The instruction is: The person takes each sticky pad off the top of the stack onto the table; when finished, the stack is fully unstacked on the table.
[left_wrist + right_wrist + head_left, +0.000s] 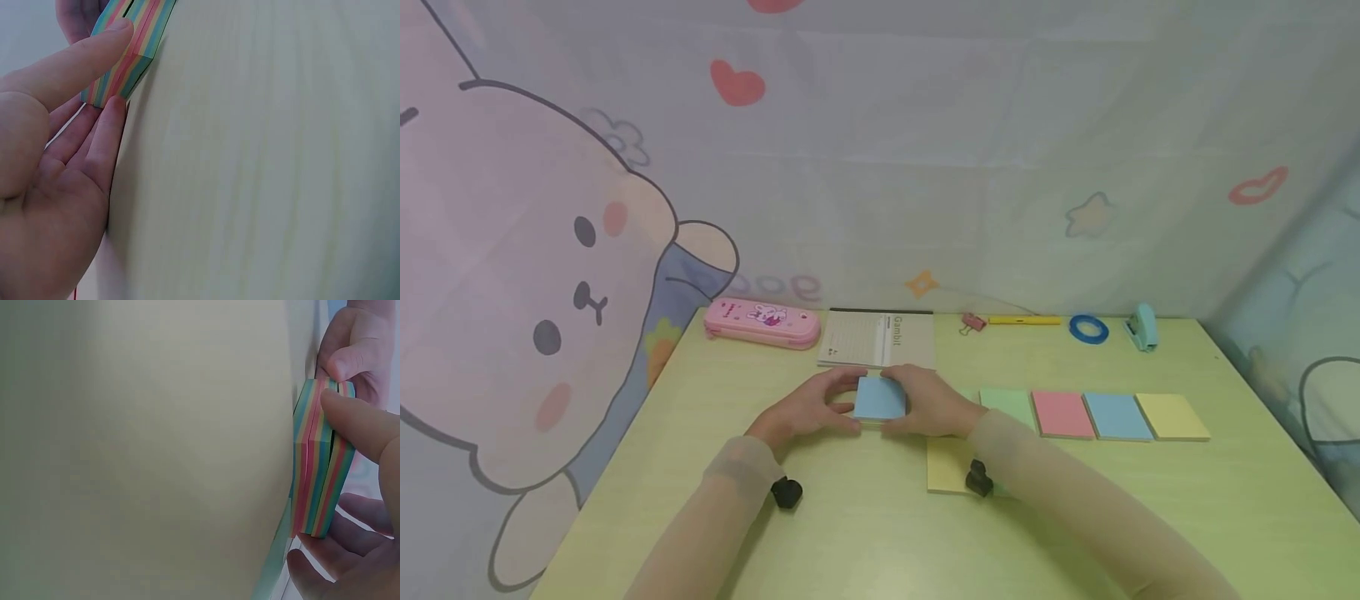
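A stack of sticky note pads (880,398) with a light blue top sits at mid-table. From its left side my left hand (808,406) holds it, fingers spread along the edges. My right hand (934,402) grips the opposite side, thumb toward the near corner. Striped pink, yellow, blue and green layers show on the stack (128,59) in the left wrist view, with my left thumb against them. In the right wrist view, thin dark gaps part the layers of the stack (315,462). Both hands partly cover its sides.
To the right lie green (1009,408), pink (1063,415), blue (1117,416) and yellow pads (1172,416); another yellow pad (946,462) is under the right forearm. Behind are a pencil case (763,323), notebook (857,337), binder clip (973,322), yellow stick (1024,320), blue ring (1088,329) and stapler (1142,327).
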Tool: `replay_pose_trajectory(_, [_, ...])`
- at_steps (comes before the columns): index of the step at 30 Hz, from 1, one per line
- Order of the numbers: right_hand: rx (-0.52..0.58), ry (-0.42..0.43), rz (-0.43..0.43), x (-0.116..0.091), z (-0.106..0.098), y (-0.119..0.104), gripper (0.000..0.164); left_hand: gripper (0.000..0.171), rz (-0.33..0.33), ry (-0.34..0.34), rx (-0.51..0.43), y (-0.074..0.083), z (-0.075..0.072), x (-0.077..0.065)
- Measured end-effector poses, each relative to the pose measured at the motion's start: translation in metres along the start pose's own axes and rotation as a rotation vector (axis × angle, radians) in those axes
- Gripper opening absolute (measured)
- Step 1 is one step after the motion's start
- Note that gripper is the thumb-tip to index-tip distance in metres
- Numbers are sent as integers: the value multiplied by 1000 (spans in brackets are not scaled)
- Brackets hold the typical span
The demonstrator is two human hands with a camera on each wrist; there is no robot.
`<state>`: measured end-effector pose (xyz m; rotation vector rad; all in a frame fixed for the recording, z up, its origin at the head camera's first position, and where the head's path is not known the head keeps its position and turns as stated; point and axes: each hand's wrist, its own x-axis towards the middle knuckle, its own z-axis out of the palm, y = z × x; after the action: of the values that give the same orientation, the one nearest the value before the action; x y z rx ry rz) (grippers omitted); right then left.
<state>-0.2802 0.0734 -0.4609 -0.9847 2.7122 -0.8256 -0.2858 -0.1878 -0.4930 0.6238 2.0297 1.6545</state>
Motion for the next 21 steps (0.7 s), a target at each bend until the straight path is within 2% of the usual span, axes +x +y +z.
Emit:
replay_pose_trajectory(13, [5, 35, -3, -1, 0, 2, 81, 92, -5, -3, -3, 1, 1, 0])
replay_pose_trajectory(21, [35, 78, -22, -18, -20, -2, 75, 93, 9, 1, -6, 4, 1, -2])
